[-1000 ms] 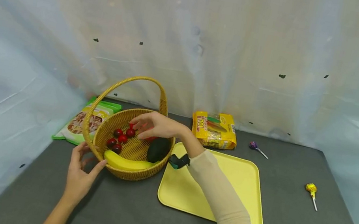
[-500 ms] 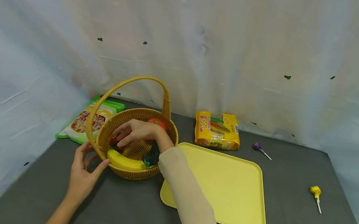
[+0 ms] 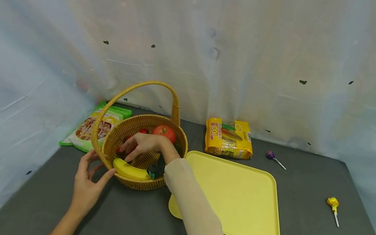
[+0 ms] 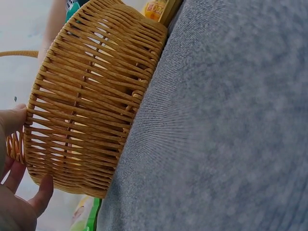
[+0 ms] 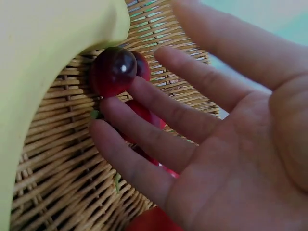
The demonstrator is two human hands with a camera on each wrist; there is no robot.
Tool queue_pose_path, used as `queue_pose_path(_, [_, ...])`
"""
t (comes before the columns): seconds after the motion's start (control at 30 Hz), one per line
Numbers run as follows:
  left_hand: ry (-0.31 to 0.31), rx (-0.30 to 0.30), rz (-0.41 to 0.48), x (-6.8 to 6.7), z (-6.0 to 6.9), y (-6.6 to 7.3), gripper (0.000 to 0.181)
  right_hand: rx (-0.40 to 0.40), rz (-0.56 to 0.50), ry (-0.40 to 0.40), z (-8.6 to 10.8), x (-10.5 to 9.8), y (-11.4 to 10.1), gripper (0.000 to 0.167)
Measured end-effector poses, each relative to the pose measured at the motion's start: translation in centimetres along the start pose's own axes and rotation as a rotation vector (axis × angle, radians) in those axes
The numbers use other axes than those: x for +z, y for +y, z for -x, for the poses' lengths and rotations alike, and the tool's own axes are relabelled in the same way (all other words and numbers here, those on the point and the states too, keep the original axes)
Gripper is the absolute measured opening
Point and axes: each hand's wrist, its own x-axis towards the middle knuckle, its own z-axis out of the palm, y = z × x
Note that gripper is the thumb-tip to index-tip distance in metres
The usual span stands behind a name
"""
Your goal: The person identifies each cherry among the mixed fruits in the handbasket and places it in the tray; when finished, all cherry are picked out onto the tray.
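Note:
The yellow wicker basket (image 3: 140, 184) with its tall handle stands on the dark table. My left hand (image 3: 86, 192) grips its near left rim, with thumb and fingers (image 4: 42, 192) on either side in the left wrist view. My right hand (image 3: 143, 143) reaches down inside the basket. In the right wrist view its fingers (image 5: 154, 137) are extended and loosely spread beside dark red cherries (image 5: 113, 72), partly covering them. A banana (image 3: 131, 171) lies along the near inner wall. A red apple (image 3: 165, 131) sits toward the back. The right wrist hides part of the basket's contents.
A yellow tray (image 3: 238, 197) lies right of the basket, partly under the right forearm. Behind it is a yellow snack packet (image 3: 229, 138). A purple lollipop (image 3: 270, 155) and a yellow lollipop (image 3: 333, 203) lie to the right. A green-and-white bag (image 3: 93, 126) lies behind the basket's left.
My right hand has moved from the back right of the basket, near the apple, left and down to the cherries. My left hand has stayed on the rim. The head view has shifted slightly.

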Motion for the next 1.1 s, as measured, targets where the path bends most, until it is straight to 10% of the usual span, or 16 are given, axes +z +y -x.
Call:
queue_pose_path(0.63, [0.013,0.012,0.008,-0.2,0.3,-2.0,0.079,-0.042,-0.070,-0.014,1.1,-0.7,-0.4,0.028])
queue_pose_path(0.87, [0.023,0.022,-0.010,-0.1,0.1,-2.0,0.080,-0.255,0.052,0.144,6.5,-2.7,-1.9,0.029])
queue_pose_path(1.1, [0.027,0.019,-0.018,0.0,0.3,-1.9,0.079,-0.321,-0.056,0.341,14.1,-3.0,1.7,0.031])
